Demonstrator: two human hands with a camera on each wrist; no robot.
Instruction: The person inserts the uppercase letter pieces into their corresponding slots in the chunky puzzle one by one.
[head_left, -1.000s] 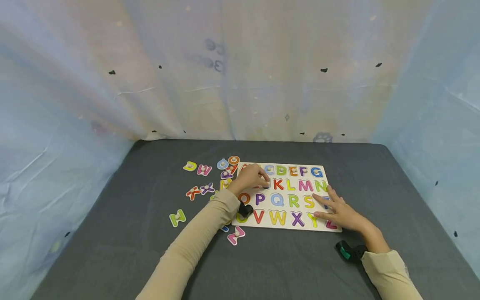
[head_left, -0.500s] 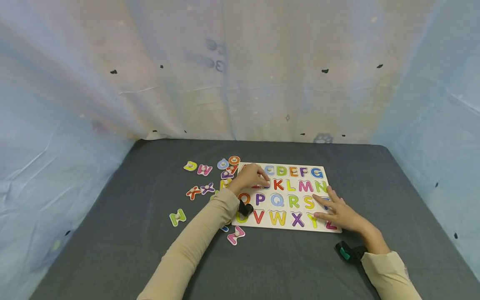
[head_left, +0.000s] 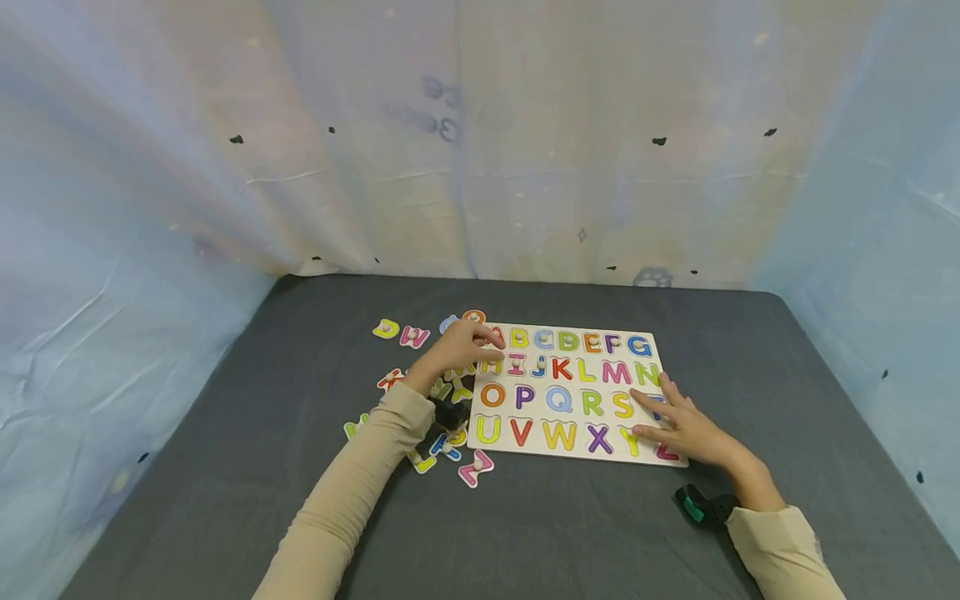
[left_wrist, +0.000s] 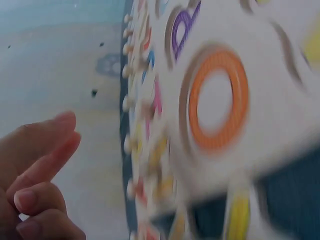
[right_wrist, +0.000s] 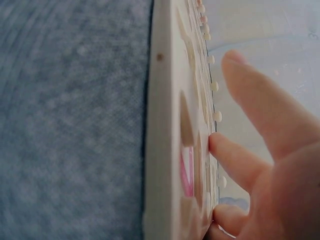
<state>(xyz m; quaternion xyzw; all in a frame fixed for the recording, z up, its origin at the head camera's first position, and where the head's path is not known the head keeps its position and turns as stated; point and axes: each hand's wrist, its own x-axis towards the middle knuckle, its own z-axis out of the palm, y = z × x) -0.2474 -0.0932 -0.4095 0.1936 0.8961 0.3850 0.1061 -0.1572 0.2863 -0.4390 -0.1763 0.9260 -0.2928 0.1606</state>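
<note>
A wooden alphabet puzzle board (head_left: 577, 385) lies on the dark grey cloth. My left hand (head_left: 468, 342) hovers by the board's top left corner, fingers pointing right toward the A, above a cluster of loose letters. It holds nothing; in the left wrist view its fingers (left_wrist: 42, 150) hang loosely curled beside the orange O (left_wrist: 218, 100). My right hand (head_left: 660, 417) lies flat on the board's lower right part, fingers spread over T and Y. In the right wrist view its fingertips (right_wrist: 227, 155) press on the board (right_wrist: 165, 125), seen edge-on.
Loose letters lie left of the board: a yellow piece (head_left: 386, 328), a pink W (head_left: 413, 337), a red X (head_left: 390, 379), a pink Z (head_left: 476, 469). Pale fabric walls enclose the cloth on three sides. A black-and-green wrist strap (head_left: 697, 505) sits at my right wrist.
My left hand has drawn back to the left, off the I and J slots, which now show pegged letters. The right hand has stayed put.
</note>
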